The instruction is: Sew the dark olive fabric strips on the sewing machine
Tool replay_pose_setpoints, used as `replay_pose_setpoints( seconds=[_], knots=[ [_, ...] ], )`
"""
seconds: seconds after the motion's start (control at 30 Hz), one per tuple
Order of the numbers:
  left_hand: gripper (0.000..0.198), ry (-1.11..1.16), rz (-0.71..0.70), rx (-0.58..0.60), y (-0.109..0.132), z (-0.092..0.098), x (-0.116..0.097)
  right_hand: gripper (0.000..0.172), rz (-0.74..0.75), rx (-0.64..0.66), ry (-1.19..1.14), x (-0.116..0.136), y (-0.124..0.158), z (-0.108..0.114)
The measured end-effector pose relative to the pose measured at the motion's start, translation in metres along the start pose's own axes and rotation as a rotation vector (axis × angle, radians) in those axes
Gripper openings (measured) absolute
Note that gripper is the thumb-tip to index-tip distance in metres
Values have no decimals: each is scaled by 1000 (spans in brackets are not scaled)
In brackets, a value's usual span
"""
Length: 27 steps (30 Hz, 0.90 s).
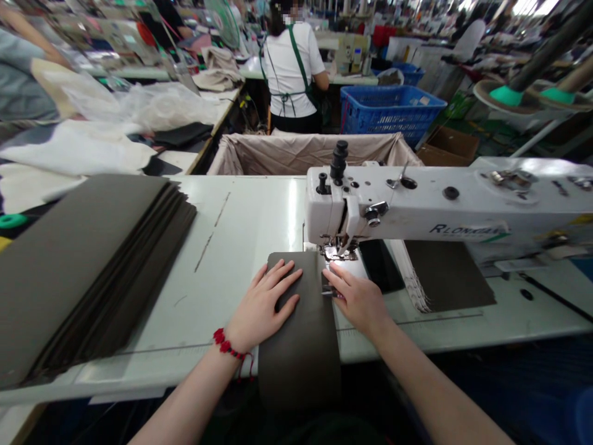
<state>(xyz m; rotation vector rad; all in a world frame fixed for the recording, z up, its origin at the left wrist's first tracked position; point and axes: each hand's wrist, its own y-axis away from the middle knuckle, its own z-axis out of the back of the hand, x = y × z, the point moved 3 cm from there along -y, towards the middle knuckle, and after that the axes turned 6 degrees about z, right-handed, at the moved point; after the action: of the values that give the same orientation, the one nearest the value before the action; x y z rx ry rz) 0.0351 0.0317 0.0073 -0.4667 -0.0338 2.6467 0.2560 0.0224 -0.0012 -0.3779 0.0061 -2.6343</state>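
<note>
A long dark grey-brown fabric panel [306, 334] lies under the needle area of a white sewing machine [393, 198] and drapes over the table's front edge. My left hand [262, 303] rests flat on the panel with its fingers spread. At the panel's right edge, beside the presser foot [340, 250], my right hand [359, 300] has its fingers stretched forward and close together, touching a small metal guide [328, 285]. Its fingertips lie on the guide and machine bed, and I see nothing held in them.
A thick stack of matching panels [106, 247] lies on the left of the table [231, 235]. More pieces [449, 272] and a dark phone-like slab [380, 266] sit under the machine arm. Behind are a cloth-lined bin [278, 151], a blue crate [389, 108] and a seated person [291, 68].
</note>
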Motion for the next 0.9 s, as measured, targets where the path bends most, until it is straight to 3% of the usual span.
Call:
replay_pose_setpoints(
  seconds=[0.9],
  knots=[
    [48, 73, 33, -10, 0, 2, 2, 49, 7, -15, 13, 0, 0, 1]
  ],
)
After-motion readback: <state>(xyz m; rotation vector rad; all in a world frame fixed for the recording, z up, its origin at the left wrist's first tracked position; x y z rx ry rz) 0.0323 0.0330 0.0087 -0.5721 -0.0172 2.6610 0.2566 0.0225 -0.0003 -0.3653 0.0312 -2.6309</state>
